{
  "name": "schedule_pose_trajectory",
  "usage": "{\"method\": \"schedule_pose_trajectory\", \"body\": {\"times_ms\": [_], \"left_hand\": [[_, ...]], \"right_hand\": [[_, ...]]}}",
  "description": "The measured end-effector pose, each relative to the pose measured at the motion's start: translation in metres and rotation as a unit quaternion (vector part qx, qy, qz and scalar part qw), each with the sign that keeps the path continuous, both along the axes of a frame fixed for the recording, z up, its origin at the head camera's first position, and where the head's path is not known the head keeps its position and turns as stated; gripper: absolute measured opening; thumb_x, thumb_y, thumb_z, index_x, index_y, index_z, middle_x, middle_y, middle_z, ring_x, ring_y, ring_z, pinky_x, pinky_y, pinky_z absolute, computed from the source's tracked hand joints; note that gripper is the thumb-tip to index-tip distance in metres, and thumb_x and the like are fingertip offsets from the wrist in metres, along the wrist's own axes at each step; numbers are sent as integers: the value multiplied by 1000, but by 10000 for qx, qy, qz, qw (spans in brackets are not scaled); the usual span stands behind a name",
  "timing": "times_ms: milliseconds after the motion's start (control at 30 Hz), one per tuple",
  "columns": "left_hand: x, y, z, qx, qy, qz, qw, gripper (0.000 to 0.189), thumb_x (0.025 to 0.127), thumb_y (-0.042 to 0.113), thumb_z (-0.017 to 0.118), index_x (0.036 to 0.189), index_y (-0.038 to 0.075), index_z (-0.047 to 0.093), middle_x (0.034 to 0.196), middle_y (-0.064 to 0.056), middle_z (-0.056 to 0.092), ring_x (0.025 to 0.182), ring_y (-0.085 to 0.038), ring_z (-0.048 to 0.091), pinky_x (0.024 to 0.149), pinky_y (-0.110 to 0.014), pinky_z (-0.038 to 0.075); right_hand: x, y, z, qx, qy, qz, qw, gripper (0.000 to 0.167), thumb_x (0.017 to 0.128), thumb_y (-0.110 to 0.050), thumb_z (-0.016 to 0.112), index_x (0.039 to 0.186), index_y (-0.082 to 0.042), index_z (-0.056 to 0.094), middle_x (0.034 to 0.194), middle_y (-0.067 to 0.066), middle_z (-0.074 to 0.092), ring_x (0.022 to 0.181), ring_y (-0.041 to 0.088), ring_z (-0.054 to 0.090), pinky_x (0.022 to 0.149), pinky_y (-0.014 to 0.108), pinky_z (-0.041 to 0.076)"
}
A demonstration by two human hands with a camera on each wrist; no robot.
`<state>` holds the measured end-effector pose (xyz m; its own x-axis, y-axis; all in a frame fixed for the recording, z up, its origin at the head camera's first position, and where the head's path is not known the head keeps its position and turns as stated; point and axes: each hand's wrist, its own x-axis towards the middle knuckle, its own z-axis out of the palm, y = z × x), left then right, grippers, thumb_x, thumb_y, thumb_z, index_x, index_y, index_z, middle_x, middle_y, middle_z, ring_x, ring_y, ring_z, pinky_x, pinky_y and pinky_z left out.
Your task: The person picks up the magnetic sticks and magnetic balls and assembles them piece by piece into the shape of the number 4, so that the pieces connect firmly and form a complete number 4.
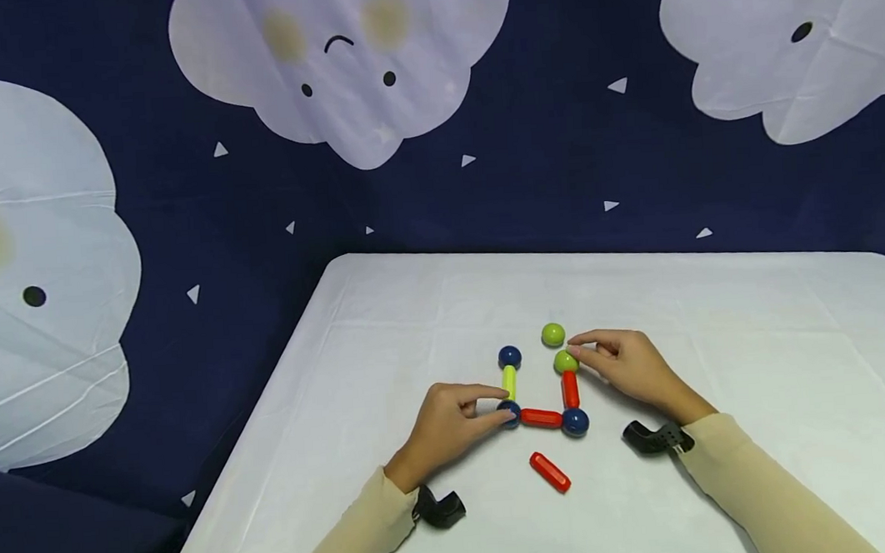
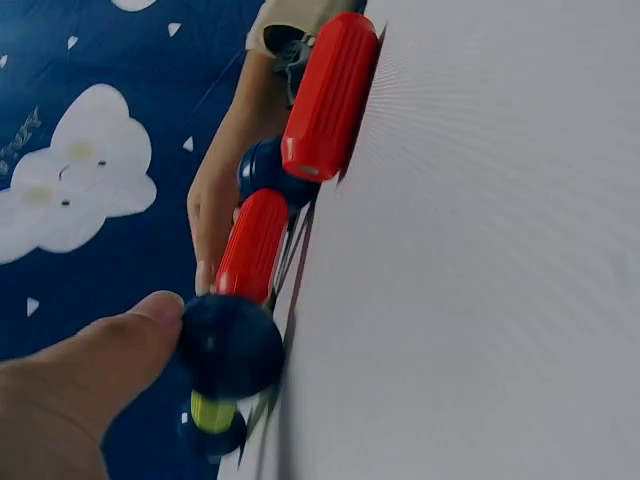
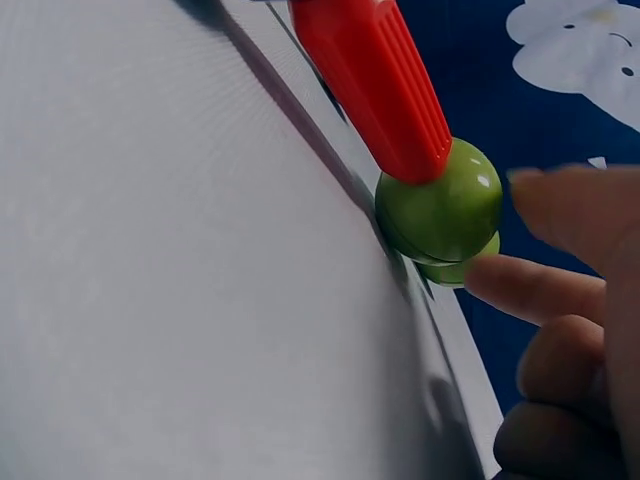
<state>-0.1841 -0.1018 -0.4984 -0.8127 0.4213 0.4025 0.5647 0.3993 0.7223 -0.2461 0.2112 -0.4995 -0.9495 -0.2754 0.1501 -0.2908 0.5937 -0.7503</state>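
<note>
On the white table, a U-shaped chain of toy balls and sticks lies between the hands. My left hand (image 1: 453, 422) pinches the blue ball (image 1: 509, 413) at its near left corner, thumb at the near side. From that ball a yellow-green stick (image 1: 509, 381) runs to a far blue ball (image 1: 510, 356), and a red stick (image 1: 542, 418) runs to another blue ball (image 1: 574, 421). A second red stick (image 1: 570, 389) joins that one to a green ball (image 1: 565, 362). Beside this green ball, my right hand (image 1: 631, 367) has thumb and forefinger spread, apart from it in the right wrist view.
A loose green ball (image 1: 553, 334) lies just beyond the chain. Nearer the person, a loose red stick (image 1: 550, 472) lies slantwise. Dark cloth with white clouds (image 1: 356, 55) hangs behind the table (image 1: 753, 319). Black cameras (image 1: 440, 508) are worn on both wrists.
</note>
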Motion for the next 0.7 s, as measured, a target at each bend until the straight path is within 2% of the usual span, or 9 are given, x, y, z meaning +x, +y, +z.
{"method": "schedule_pose_trajectory", "body": {"times_ms": [167, 267, 367, 433, 500, 600, 700], "left_hand": [[1, -13, -6, 94, -354, -62, 9993, 28, 85, 32, 86, 110, 20, 81, 53, 15, 28, 50, 4, 23, 46, -20, 24], [1, -13, -6, -88, -442, -149, 9989, 31, 84, 32, 86, 112, 21, 80, 54, 15, 29, 51, 3, 25, 47, -20, 24], [0, -10, -6, -239, -455, -203, 9985, 32, 84, 32, 86, 114, 22, 80, 54, 15, 30, 50, 3, 25, 47, -19, 24], [-1, -8, -6, -269, -437, -201, 9985, 32, 84, 32, 86, 114, 22, 80, 53, 15, 30, 50, 3, 25, 47, -19, 24], [-1, -8, -6, -278, -410, -192, 9986, 32, 84, 32, 86, 114, 21, 80, 53, 15, 30, 50, 3, 24, 46, -19, 23], [-1, -10, -5, -301, -391, -151, 9987, 32, 85, 32, 86, 114, 21, 80, 53, 15, 30, 50, 4, 25, 46, -19, 23], [-1, -13, -7, -302, -405, -123, 9986, 32, 85, 34, 85, 114, 22, 80, 53, 16, 30, 49, 4, 25, 45, -19, 23]], "right_hand": [[-1, 0, -1, -261, -29, -275, 9993, 32, 98, -43, 69, 116, -18, 77, 55, -1, 48, 50, 15, 45, 49, 31, 35], [7, -1, -3, -437, 322, -352, 9979, 25, 99, -37, 70, 113, -18, 77, 55, -2, 45, 49, 14, 42, 48, 30, 33], [23, -6, -1, -598, 1067, -322, 9920, 13, 95, -23, 76, 108, -19, 77, 55, -8, 38, 47, 9, 36, 45, 27, 29], [37, -13, 0, -681, 1564, -218, 9851, 15, 91, -13, 80, 104, -19, 78, 56, -11, 34, 47, 4, 31, 44, 24, 25], [51, -20, 1, -727, 1831, -62, 9804, 22, 86, -6, 82, 104, -18, 78, 57, -15, 31, 49, -1, 27, 44, 21, 22], [72, -28, 1, -843, 1881, 51, 9785, 26, 82, -2, 84, 104, -16, 79, 57, -17, 30, 51, -6, 24, 44, 17, 20], [93, -32, -1, -945, 1693, 148, 9809, 28, 82, -1, 85, 104, -17, 79, 57, -18, 30, 52, -10, 22, 44, 15, 22]]}}
